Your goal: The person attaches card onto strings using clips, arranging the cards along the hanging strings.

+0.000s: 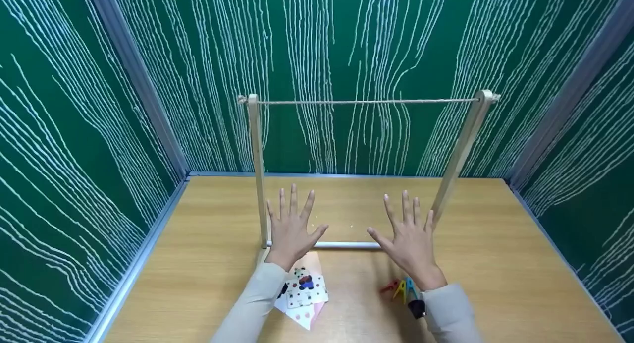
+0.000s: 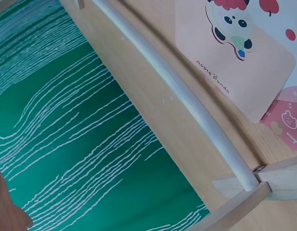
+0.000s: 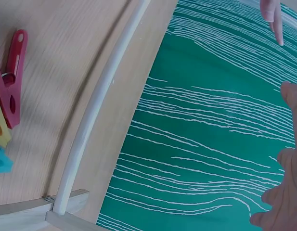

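Note:
My left hand (image 1: pixel 292 234) is held palm down, fingers spread, above the lower left of a wooden stand. On the other side my right hand (image 1: pixel 411 241) is spread the same way, near the stand's right post (image 1: pixel 460 154). Neither hand holds anything. Below the left wrist lie overlapping printed paper cards (image 1: pixel 306 296), one with a panda picture; the sleeve hides part of them. Red, yellow and blue clothespins (image 1: pixel 400 287) lie beside the right wrist. The right wrist view shows the red clothespin (image 3: pixel 14 82) closer. A small black object (image 1: pixel 417 308) sits by the right cuff.
A string (image 1: pixel 366 102) runs between the tops of the two posts. Low down, a white rod (image 1: pixel 346 245) joins them. The wooden table (image 1: pixel 505 263) is bounded by green panels (image 1: pixel 346 149) with white wavy lines at the back and both sides.

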`<state>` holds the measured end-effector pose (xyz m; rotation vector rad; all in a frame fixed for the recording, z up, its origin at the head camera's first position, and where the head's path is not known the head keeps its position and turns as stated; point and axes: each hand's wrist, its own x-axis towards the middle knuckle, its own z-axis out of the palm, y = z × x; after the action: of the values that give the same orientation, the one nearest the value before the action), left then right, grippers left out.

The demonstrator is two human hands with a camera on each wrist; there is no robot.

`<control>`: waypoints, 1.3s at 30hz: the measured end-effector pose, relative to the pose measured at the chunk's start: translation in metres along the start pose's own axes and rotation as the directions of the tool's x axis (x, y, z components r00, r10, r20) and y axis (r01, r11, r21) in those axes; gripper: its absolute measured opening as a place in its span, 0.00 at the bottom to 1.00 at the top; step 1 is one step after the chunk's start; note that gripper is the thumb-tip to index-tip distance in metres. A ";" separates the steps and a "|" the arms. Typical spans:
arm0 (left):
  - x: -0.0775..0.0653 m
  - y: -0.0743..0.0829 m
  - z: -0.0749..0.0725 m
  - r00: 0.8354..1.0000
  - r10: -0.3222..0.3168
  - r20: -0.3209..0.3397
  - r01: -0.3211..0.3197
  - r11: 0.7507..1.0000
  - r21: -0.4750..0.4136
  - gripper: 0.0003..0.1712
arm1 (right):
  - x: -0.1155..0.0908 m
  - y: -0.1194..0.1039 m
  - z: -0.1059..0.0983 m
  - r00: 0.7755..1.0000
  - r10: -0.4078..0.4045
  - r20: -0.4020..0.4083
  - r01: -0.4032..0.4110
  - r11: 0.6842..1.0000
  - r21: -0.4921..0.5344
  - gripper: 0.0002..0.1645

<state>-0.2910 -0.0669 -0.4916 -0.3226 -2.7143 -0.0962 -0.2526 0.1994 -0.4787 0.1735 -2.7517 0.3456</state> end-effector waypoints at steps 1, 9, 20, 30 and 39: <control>0.000 0.000 0.000 1.000 0.000 0.002 0.000 1.000 0.000 0.49 | 0.000 0.000 -0.001 1.000 -0.001 0.000 0.001 1.000 0.001 0.51; -0.004 -0.003 -0.005 1.000 0.002 -0.006 -0.003 0.998 -0.058 0.49 | -0.007 0.000 -0.010 1.000 0.023 0.008 -0.024 0.994 0.108 0.50; -0.016 -0.013 0.002 0.999 -0.039 0.010 0.040 0.983 -0.182 0.43 | -0.025 0.014 -0.013 0.991 0.129 0.031 -0.131 0.903 0.409 0.44; -0.035 -0.023 0.019 0.995 -0.071 0.069 0.089 0.946 -0.313 0.38 | -0.050 0.028 0.000 0.974 0.209 0.091 -0.222 0.775 0.592 0.39; -0.048 -0.030 0.036 0.981 -0.098 0.169 0.155 0.917 -0.367 0.35 | -0.070 0.038 0.016 0.927 0.306 0.216 -0.373 0.705 0.603 0.38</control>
<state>-0.2685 -0.1019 -0.5441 -0.2692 -2.8506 -0.6672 -0.1989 0.2374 -0.5270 -0.1672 -2.6314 1.4145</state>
